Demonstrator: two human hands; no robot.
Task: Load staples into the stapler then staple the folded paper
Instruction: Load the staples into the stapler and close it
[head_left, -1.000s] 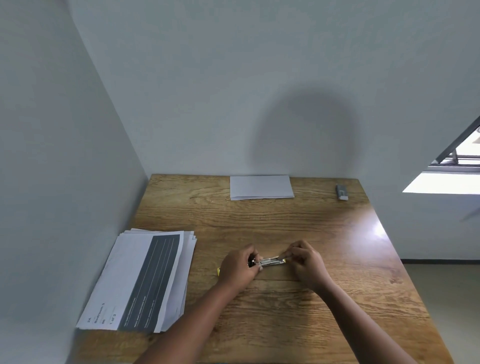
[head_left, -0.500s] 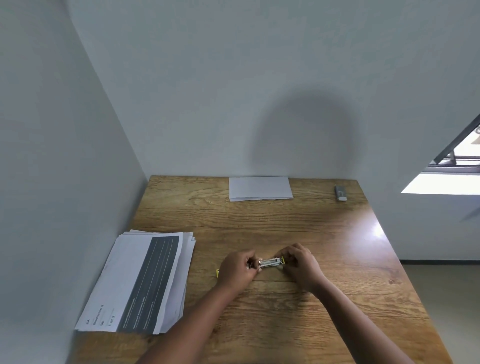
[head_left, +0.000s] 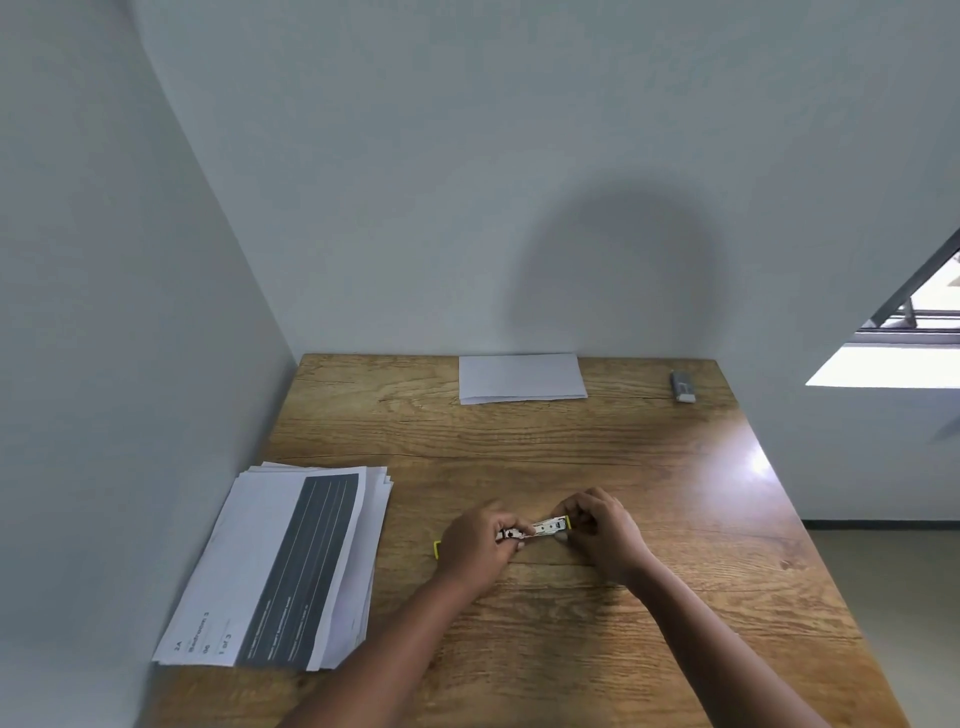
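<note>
A small metal stapler with yellow-green ends lies across the middle of the wooden table. My left hand grips its left end; a yellow bit pokes out left of that hand. My right hand pinches its right end by the yellow tip. The open metal channel shows between the hands; staples inside cannot be made out. The folded white paper lies flat at the table's far edge against the wall, well beyond both hands.
A stack of printed sheets with a dark band lies at the left by the side wall. A small grey box sits at the far right corner. Walls close off the left and back; the table's right edge drops to the floor.
Both hands stay on the stapler; my right hand has shifted slightly left and closer along its right end. The rest of the table is unchanged.
</note>
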